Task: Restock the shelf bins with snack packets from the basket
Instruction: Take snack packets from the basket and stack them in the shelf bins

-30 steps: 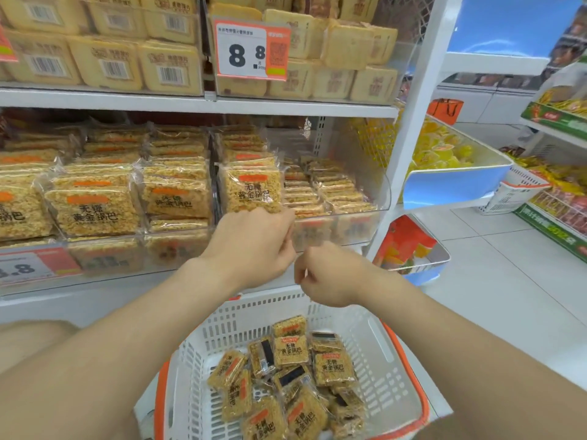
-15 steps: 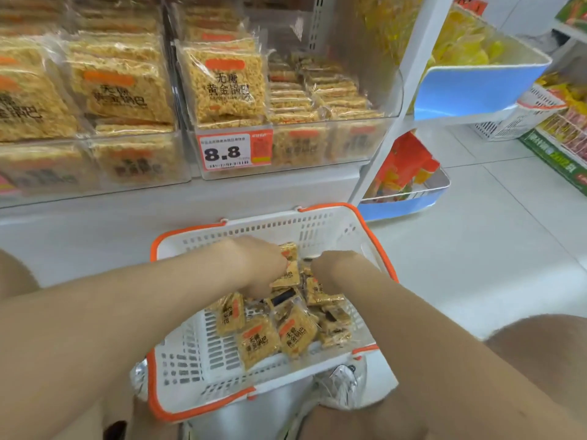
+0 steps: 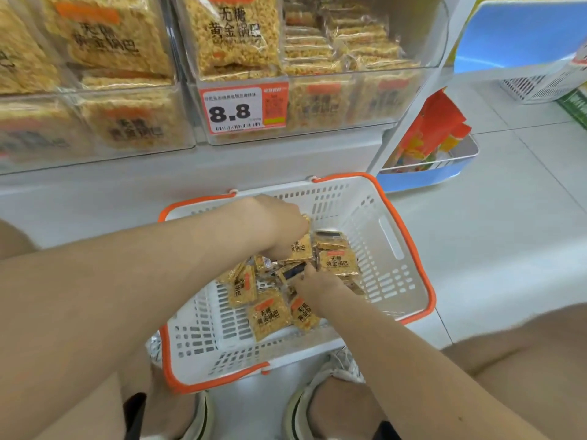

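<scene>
Crouching over one white basket [image 3: 394, 236] with an orange rim, its far edge close against the shelf base [image 3: 190, 176]; open tiled floor [image 3: 508, 249] lies to my right. Roughly ten snack packets [image 3: 270, 315] overlap in a pile in the basket's middle, leaving its right side and near-left corner bare. My left hand [image 3: 279, 230] curls around packets at the pile's far end. My right hand [image 3: 317, 284] has its fingers in the pile; I cannot tell whether it holds one. Above, clear shelf bins [image 3: 365, 100] are packed with similar yellow packets, behind one price tag [image 3: 243, 109] reading 8.8.
</scene>
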`<state>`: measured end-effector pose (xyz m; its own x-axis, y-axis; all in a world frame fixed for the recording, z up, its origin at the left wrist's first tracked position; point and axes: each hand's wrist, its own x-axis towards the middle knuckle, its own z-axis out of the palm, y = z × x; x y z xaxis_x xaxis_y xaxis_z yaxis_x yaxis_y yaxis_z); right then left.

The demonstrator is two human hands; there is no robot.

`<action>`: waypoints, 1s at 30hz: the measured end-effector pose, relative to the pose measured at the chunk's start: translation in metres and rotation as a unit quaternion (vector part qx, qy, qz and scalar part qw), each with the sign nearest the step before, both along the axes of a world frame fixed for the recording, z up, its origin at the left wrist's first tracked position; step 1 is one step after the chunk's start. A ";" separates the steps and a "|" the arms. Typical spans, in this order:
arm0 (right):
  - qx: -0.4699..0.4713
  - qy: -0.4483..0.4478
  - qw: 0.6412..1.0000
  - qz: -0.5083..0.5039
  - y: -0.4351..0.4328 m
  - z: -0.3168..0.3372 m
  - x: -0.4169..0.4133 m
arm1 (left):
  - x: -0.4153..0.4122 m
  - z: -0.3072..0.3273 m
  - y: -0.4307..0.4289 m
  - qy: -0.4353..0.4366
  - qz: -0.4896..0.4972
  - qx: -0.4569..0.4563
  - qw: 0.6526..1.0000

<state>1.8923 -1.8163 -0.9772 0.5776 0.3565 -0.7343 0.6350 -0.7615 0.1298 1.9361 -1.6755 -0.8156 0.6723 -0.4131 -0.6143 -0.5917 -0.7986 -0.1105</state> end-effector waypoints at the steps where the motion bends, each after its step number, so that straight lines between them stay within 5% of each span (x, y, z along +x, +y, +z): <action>1: 0.011 0.005 1.000 -0.007 0.002 -0.001 0.001 | 0.001 0.002 -0.001 0.002 0.005 0.000 1.000; 10: 0.081 0.043 0.995 -0.036 0.014 0.009 -0.003 | 0.008 0.019 0.005 -0.011 0.036 -0.017 0.999; 18: 0.196 0.040 0.960 -0.193 0.003 0.071 0.036 | 0.007 0.044 0.026 -0.013 0.071 -0.018 0.997; 20: 0.296 0.023 0.923 -0.243 0.003 0.089 0.044 | 0.005 0.059 0.032 -0.020 0.079 -0.033 0.996; 25: 0.549 -0.040 0.767 -0.328 0.013 0.138 0.048 | 0.002 0.089 0.060 -0.037 0.125 -0.067 0.989; 30: 0.677 -0.113 0.651 -0.324 0.022 0.189 0.047 | -0.002 0.117 0.081 -0.060 0.196 -0.196 0.959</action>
<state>1.9392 -1.7943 -0.7881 0.9679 0.2162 0.1284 0.2037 -0.3743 -0.9047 1.9345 -1.5949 -0.6987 0.8798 -0.2965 -0.3716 -0.2385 -0.9514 0.1946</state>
